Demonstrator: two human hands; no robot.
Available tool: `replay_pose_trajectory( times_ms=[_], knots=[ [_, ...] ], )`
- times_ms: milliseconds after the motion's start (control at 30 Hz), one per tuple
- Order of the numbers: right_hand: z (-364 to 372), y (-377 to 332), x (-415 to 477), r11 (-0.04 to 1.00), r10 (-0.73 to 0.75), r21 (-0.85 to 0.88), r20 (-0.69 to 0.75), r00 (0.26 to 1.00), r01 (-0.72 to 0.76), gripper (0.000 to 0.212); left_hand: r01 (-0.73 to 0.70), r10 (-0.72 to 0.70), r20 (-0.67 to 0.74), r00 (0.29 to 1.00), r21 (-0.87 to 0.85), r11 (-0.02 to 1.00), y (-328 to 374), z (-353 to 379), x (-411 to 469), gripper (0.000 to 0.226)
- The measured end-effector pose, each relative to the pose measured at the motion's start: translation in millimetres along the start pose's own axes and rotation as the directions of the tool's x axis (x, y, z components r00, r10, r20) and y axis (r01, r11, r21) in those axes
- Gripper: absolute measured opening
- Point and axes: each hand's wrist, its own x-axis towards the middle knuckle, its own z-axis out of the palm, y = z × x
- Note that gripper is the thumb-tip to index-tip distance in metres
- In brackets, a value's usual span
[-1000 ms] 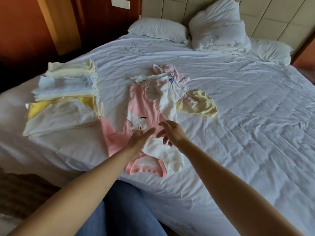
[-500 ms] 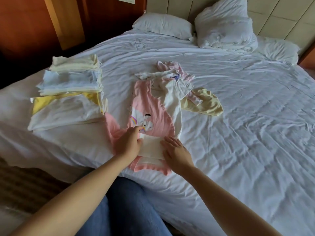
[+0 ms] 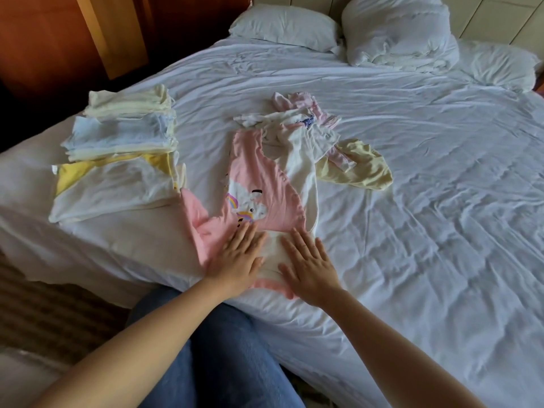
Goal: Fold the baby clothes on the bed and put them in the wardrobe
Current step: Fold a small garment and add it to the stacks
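left hand (image 3: 238, 260) / right hand (image 3: 309, 266): fingers (image 3: 247, 234) flat on pink romper (image 3: 259, 178), gripping nothing | 3 piles (image 3: 117, 187)

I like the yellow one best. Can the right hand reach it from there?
Probably yes. The right hand rests flat on the pink garment, holding nothing, and only bare sheet lies between it and the yellow one. It would need a stretch forward.
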Motion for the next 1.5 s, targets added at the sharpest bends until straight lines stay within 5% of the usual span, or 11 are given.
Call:
replay_pose_trajectory(
  times_ms=[267, 367, 433, 500, 700, 967, 1133, 1300, 1500],
  knots=[
    [-10.1, 0.4, 0.0, 0.999, 0.008, 0.034, 0.080, 0.997, -0.011, 0.080, -0.017, 0.041, 0.127, 0.991, -0.183, 0.983, -4.7, -16.1, -3.6, 0.092],
    [-21.7, -1.9, 1.5, 0.997, 0.024, 0.076, 0.116, 0.993, -0.033, 0.073, -0.104, 0.047, -0.168, 0.985, -0.352, 0.930, -14.4, -26.4, -27.1, 0.062],
    [-33.0, -7.5, 12.3, 0.996, 0.055, 0.073, 0.052, 0.997, -0.059, 0.052, -0.175, 0.017, -0.454, 0.891, -0.308, 0.935, -27.4, -32.4, -44.1, 0.034],
    [-44.5, -19.2, 30.3, 0.997, 0.041, 0.062, -0.037, 0.998, -0.039, 0.036, -0.112, -0.063, -0.578, 0.814, -0.263, 0.958, -43.1, -37.1, -55.1, 0.026],
    [-78.2, -97.2, 94.4, 0.958, -0.231, 0.174, 0.006, 0.973, 0.227, 0.040, 0.235, -0.419, -0.416, 0.807, -0.425, 0.874, -82.5, -38.1, -68.7, 0.034],
    [-64.5, -167.6, 161.3, 0.915, -0.370, -0.098, 0.179, 0.912, 0.391, 0.062, 0.181, -0.429, -0.322, 0.844, -0.582, 0.793, -92.4, -21.7, -68.1, 0.024],
    [-46.0, -169.5, 185.5, 0.917, -0.300, -0.187, 0.262, 0.917, 0.354, 0.052, 0.143, -0.436, -0.346, 0.830, -0.624, 0.768, -96.9, -12.4, -71.0, 0.020],
    [-47.2, -164.0, 194.7, 0.953, -0.232, -0.159, 0.161, 0.959, 0.257, 0.021, 0.144, -0.449, -0.340, 0.827, -0.643, 0.752, -100.4, -8.9, -70.7, 0.023],
    [-76.5, -161.3, 186.4, 0.945, -0.305, -0.147, -0.085, 0.949, 0.291, 0.015, 0.212, -0.532, -0.321, 0.784, -0.666, 0.715, -93.2, -20.1, -67.0, 0.048]
  ],
)
